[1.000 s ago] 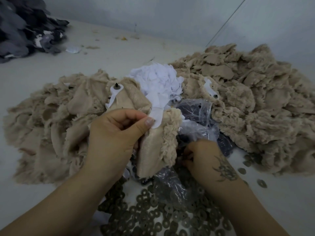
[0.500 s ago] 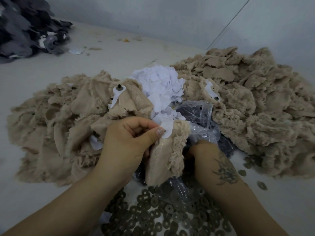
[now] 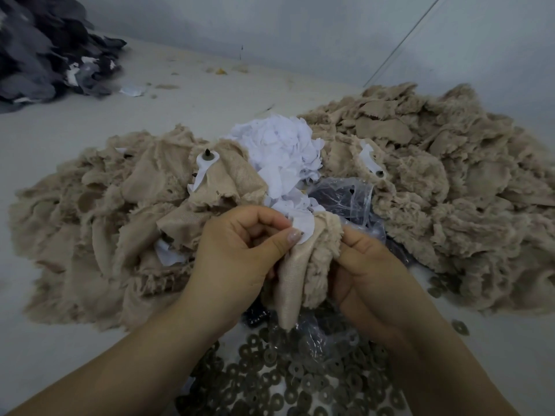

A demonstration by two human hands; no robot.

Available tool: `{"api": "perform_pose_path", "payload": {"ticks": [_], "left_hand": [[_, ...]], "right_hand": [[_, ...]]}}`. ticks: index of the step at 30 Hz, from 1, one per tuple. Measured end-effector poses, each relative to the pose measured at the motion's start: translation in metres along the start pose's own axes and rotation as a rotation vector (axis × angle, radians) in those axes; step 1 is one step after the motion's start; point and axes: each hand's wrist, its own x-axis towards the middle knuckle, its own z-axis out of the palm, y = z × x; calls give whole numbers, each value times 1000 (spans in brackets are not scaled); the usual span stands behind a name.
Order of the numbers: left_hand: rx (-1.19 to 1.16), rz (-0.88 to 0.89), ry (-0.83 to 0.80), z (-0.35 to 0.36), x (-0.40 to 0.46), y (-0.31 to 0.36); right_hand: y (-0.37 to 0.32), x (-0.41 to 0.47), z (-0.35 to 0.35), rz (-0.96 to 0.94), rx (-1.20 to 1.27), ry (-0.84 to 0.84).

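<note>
1. Nearest you, dark round rings [image 3: 300, 385] lie in a heap on the table [image 3: 195, 109].
2. Just past them, in the middle, your left hand [image 3: 237, 259] pinches a small white patch [image 3: 304, 231] against the tan fuzzy piece [image 3: 300, 265].
3. Your right hand [image 3: 369, 274] curls round that piece's fuzzy right edge.
4. Behind lie a clear bag [image 3: 345, 199] and a white scrap heap [image 3: 282, 148].
5. The left tan heap [image 3: 90, 220] and right tan heap [image 3: 450, 190] sit beside them; a dark grey heap [image 3: 39, 49] is far left.
</note>
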Motion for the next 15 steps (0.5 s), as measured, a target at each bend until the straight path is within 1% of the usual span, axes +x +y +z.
{"api": "perform_pose_path", "payload": {"ticks": [3, 5, 7, 9, 12, 15], "left_hand": [[59, 39, -2, 3, -1, 0], [107, 47, -18, 4, -2, 0], [175, 66, -70, 4, -2, 1], [214, 47, -115, 4, -3, 1], [220, 22, -101, 4, -3, 0], [303, 79, -101, 5, -3, -1]], "right_hand": [[7, 2, 1, 97, 56, 45], [12, 2, 3, 119, 60, 79], [16, 2, 3, 93, 83, 105], [17, 2, 3, 63, 109, 130], [18, 1, 4, 17, 56, 191], [18, 0, 8, 5, 105, 204]]}}
